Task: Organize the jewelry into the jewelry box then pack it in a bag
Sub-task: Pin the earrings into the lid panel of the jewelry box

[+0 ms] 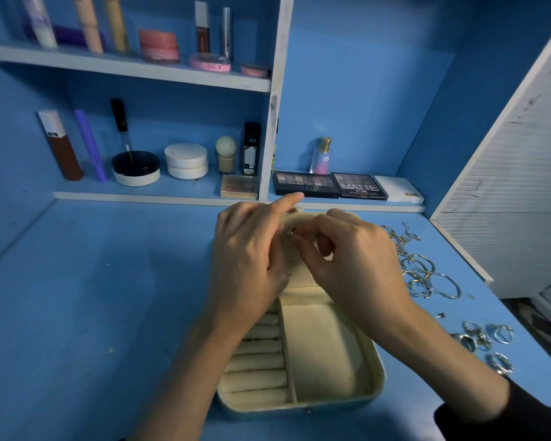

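Observation:
A cream jewelry box [376, 370] lies open on the blue desk, with ring rolls on its left side and one bare compartment on the right. Its raised lid panel [296, 268] shows small holes. My right hand [347, 265] pinches a tiny earring [290, 234] against that panel. My left hand [252, 256] holds the lid from the left, index finger stretched out. To the right of the box lie hoop earrings [427, 275], chains [401, 233] and several rings [487, 342].
Shelves behind the desk carry makeup: palettes [331, 184], jars [186, 160], tubes and a small perfume bottle [322, 155]. A white slatted panel [506, 202] stands at the right. A small pin [440, 315] lies between the hoops and rings.

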Tool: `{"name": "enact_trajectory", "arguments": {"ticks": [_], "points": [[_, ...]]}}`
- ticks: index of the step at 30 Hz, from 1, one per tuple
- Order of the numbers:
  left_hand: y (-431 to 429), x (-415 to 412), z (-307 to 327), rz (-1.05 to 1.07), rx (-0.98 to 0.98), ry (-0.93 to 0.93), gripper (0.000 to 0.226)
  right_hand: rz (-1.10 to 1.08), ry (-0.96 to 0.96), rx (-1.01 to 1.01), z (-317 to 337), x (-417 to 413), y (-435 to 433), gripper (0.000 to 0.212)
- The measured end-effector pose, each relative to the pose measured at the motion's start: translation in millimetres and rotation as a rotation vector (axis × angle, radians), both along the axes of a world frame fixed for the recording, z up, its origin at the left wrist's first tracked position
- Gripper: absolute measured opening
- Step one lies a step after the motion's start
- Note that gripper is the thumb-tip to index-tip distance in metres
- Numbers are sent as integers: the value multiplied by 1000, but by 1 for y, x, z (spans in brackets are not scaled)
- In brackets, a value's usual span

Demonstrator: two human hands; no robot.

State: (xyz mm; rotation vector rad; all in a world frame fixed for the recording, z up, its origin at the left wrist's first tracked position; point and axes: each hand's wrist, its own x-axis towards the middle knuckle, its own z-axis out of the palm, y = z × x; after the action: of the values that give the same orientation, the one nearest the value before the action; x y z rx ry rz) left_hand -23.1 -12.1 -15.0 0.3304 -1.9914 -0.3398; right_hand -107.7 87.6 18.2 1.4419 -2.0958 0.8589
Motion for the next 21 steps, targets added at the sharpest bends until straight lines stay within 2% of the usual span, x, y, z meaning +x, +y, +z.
{"name": "enact_trajectory", "arguments": {"ticks": [16, 21], "points": [[1, 0, 0, 7, -34, -2, 42, -36, 97, -57, -3, -3, 3, 9], [1, 0, -1, 22, -54, -6, 40, 56, -56, -111, -2, -8, 14, 7]]}}
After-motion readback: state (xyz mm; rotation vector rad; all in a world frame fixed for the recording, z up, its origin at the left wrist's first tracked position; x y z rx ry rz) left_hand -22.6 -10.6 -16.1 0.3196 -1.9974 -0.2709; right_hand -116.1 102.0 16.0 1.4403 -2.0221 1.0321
